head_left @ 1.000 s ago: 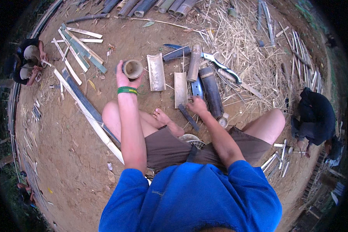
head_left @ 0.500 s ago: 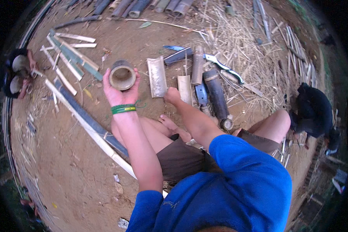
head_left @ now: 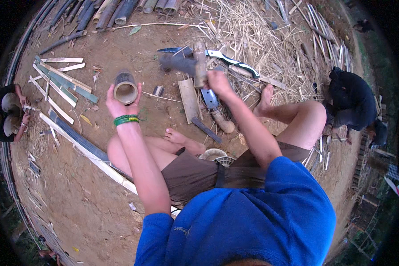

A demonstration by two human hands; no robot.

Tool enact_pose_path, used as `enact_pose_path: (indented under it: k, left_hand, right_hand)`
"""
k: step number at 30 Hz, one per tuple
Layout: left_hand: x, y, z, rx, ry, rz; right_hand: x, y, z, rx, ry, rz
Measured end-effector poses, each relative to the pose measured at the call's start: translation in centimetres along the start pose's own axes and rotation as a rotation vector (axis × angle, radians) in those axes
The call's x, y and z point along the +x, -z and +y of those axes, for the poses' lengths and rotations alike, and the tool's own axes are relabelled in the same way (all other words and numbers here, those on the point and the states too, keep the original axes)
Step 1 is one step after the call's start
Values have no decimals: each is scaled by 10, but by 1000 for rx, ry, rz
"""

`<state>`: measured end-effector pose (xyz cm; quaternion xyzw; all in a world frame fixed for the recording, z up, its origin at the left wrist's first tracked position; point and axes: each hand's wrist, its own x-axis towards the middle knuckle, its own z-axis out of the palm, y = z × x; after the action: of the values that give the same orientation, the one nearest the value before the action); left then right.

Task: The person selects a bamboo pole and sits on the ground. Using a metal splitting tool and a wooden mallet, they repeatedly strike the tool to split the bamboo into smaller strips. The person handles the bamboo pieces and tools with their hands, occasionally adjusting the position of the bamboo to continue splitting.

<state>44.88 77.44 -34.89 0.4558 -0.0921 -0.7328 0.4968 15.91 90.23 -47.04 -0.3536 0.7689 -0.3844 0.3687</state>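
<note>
My left hand (head_left: 119, 104) is wrapped round a short bamboo cup (head_left: 125, 88), its open end facing me. My right hand (head_left: 219, 84) is curled closed, slightly blurred, at the lower end of a brown bamboo tube (head_left: 200, 62); what its fingers hold, if anything, is hidden. Left of that tube is a dark shape (head_left: 177, 64) smeared by motion, its kind unclear. Below the right hand are a blade with holes (head_left: 209, 98) and its curved wooden handle (head_left: 224, 122). A split bamboo half (head_left: 190, 101) rests beside the blade.
A saw with a white and dark handle (head_left: 230, 62) lies beyond my right hand. Split strips (head_left: 68, 80) lie at left, bamboo poles (head_left: 124, 13) at the back, shavings (head_left: 248, 31) at back right. People crouch at left (head_left: 13, 111) and right (head_left: 352, 99).
My right hand has moved forward and right to the brown tube. The dark tube near my right forearm no longer shows there. My right leg is more extended; the left hand still holds the cup.
</note>
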Motion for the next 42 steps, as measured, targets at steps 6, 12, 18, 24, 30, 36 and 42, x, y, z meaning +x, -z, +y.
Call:
enact_pose_path:
  k: [6,12,18,24,30,36,42]
  left_hand:
    - [38,52,-53,123,123,115]
    - [54,77,-66,265,257,181]
    - [69,89,-101,442,235,188]
    - [76,109,-121,515,301,181]
    - [59,92,-139,599,202,264]
    - [49,66,-140,594,108,296]
    - [52,78,-131,684,57,239]
  right_hand:
    - [39,146,22,192,-62,395]
    - [98,178,102,-107,-103,903]
    - [23,78,170,-481,-170,260]
    - [-16,38,164,-511,-275,186]
    - [-23,56,152,-643,-198,-38]
    - [-14,67,142,-822,179,460]
    - [-76,-9,144,-740,1,-291]
